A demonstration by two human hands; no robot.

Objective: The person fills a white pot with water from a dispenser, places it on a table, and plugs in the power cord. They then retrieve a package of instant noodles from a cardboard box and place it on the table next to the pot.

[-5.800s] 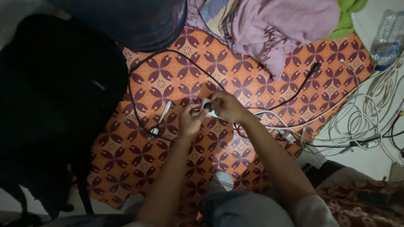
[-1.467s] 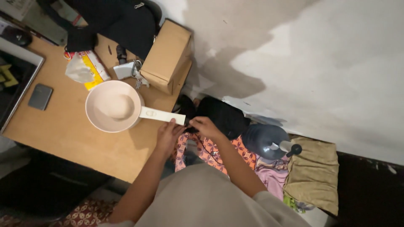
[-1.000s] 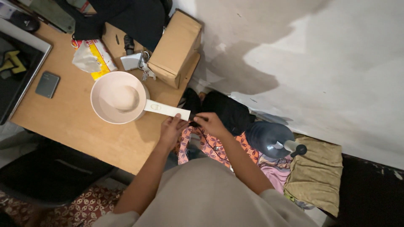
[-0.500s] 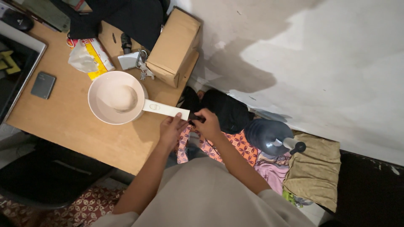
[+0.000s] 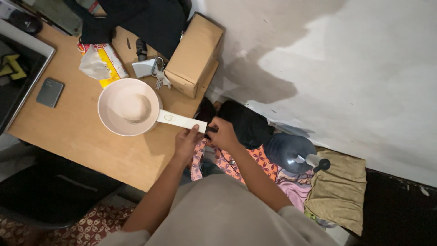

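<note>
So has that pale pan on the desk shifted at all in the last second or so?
No. The pale pan keeps its spot beside the cardboard box, handle end at the desk edge; only the camera drifted.

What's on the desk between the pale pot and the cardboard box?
In the head view, a small white block and a bunch of keys lie between the pot and the cardboard box.

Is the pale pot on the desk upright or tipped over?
Upright. The pale pot sits flat on the wooden desk, open mouth up. Left hand holds its handle end.
</note>
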